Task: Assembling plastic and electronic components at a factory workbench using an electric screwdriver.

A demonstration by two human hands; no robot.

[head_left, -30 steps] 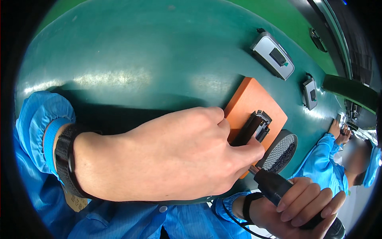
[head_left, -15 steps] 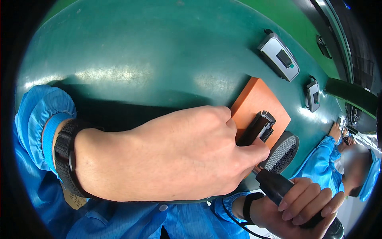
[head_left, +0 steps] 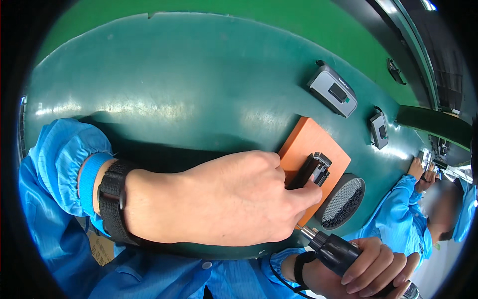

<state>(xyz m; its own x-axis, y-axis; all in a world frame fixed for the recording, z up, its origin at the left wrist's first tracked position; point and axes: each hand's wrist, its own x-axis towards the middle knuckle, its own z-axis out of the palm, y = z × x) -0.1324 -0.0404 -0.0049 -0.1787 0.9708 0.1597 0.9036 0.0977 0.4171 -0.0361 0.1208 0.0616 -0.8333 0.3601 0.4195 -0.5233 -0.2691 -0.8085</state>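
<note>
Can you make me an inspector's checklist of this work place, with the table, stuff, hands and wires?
Surface: green table, shiny in patches.
Job's things: black part over an orange block; black driver; grey dish with small dark bits.
Clutter: one grey casing, and a second casing farther right.
Hands: left hand holds the black part; right hand grips the driver.
Cables: thin dark cable near the right wrist.
Surroundings: co-worker in blue at the right.
</note>
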